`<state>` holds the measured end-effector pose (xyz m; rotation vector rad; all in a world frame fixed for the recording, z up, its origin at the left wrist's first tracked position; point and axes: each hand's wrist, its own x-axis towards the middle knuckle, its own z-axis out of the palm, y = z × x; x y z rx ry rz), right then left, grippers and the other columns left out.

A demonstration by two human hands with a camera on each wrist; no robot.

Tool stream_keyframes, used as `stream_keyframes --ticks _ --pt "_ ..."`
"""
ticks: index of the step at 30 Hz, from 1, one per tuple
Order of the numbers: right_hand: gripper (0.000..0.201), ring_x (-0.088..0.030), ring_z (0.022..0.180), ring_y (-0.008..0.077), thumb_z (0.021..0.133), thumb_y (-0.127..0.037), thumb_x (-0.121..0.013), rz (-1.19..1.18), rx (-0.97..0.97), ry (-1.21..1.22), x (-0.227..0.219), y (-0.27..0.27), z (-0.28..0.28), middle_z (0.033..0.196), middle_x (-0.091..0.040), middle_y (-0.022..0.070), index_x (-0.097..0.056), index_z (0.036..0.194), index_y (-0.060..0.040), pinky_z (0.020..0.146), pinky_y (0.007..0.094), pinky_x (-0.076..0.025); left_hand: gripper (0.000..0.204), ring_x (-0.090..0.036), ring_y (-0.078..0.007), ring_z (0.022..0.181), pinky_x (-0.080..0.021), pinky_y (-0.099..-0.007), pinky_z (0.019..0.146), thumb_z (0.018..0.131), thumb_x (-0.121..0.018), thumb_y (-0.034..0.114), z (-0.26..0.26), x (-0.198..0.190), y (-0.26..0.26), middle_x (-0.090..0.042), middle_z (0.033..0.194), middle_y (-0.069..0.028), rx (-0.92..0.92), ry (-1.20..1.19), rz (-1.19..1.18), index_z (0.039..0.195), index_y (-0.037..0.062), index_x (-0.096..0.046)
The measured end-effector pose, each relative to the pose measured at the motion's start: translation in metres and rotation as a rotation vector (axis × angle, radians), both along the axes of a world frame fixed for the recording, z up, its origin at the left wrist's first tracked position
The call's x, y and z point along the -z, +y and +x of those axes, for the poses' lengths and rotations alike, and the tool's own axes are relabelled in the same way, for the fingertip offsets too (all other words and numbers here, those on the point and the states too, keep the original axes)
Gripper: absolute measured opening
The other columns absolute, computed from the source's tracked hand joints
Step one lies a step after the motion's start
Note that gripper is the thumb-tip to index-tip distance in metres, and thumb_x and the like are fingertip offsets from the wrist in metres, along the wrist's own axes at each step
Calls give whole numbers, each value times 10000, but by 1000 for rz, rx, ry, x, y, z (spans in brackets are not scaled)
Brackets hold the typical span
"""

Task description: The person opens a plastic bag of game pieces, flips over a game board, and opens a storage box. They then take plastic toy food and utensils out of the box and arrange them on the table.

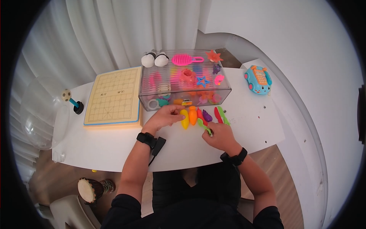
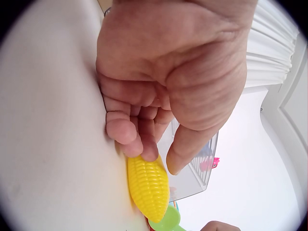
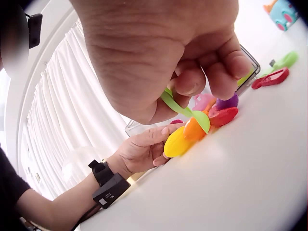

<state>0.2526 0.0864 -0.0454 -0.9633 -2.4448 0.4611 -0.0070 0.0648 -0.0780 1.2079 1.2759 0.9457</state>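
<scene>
In the head view my left hand (image 1: 166, 116) is at the yellow toy corn (image 1: 185, 119), which lies on the white table. Its fingertips touch one end of the corn (image 2: 148, 187) in the left wrist view, the thumb standing a little off to the side. My right hand (image 1: 222, 136) pinches the handle of a green toy spoon (image 3: 200, 121), its bowl over the row of toy vegetables. Beside the corn lie an orange toy carrot (image 1: 193, 115), a red vegetable-shaped toy (image 3: 224, 116) and a purple toy eggplant (image 1: 207, 116).
Red (image 1: 218, 115) and green (image 1: 223, 116) toy utensils lie right of the eggplant. Behind stands a clear box (image 1: 143, 93) with toys inside and on its lid. A board-game board (image 1: 114, 95) is at left, a toy telephone (image 1: 258, 81) at back right.
</scene>
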Motion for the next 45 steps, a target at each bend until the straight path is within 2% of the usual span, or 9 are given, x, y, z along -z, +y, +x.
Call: stream_keyframes --ticks 6,8,12,25,31,37,41,43,45 --pt "169 -569 552 332 745 -197 -616 9 57 48 -9 1 6 585 -561 128 -552 701 -47 515 418 -450 480 -490 -48 629 -384 -201 487 838 -703 183 1 -1 0 -523 761 33 -10 0 -18 1251 -8 -549" --pt "171 -571 545 326 759 -200 -611 32 197 75 -8 5 11 576 -557 123 -552 703 -51 511 414 -452 484 -491 -49 631 -387 -202 489 838 -703 182 1 -1 0 -523 763 33 -8 -3 -20 1254 -10 -547" --pt "181 -580 546 331 763 -207 -609 42 321 32 -3 12 19 581 -568 131 -554 702 -45 510 416 -458 494 -491 -49 633 -389 -200 495 838 -702 180 1 -1 1 -524 764 33 -3 1 -20 1263 -13 -541" --pt "182 -585 528 330 767 -190 -625 76 283 18 7 14 20 561 -565 143 -565 704 -30 499 409 -457 461 -495 -41 619 -389 -188 486 849 -694 147 1 -3 0 -539 756 28 -8 -4 -19 1256 -9 -544" --pt "203 -597 573 350 828 -236 -598 42 388 32 7 27 38 587 -583 137 -575 761 -45 522 444 -461 472 -495 -49 631 -389 -199 488 841 -699 176 2 -4 -1 -534 763 27 -17 -4 -22 1247 -16 -552" --pt "284 -609 666 409 918 -304 -516 -66 641 95 31 59 72 685 -622 180 -571 840 -37 592 490 -460 466 -490 -47 634 -385 -199 491 843 -694 176 2 -3 0 -522 762 32 -13 -4 -25 1246 -13 -555" --pt "293 -597 665 415 922 -308 -509 -34 660 101 45 80 79 678 -612 189 -566 842 -31 599 500 -449 464 -488 -45 634 -385 -199 493 844 -689 176 3 -6 -1 -520 760 33 -11 8 -26 1246 -14 -555" --pt "294 -580 654 417 912 -299 -505 -3 585 125 53 92 80 656 -597 194 -566 811 -30 602 514 -432 464 -488 -44 630 -389 -202 495 844 -686 177 2 -4 -1 -519 754 34 -17 8 -9 1245 -16 -556" --pt "290 -570 641 417 900 -288 -509 12 595 121 58 100 79 643 -588 195 -565 781 -30 600 520 -423 463 -488 -45 627 -390 -203 495 844 -686 177 2 -6 -1 -518 750 35 -13 11 -9 1243 -18 -556"
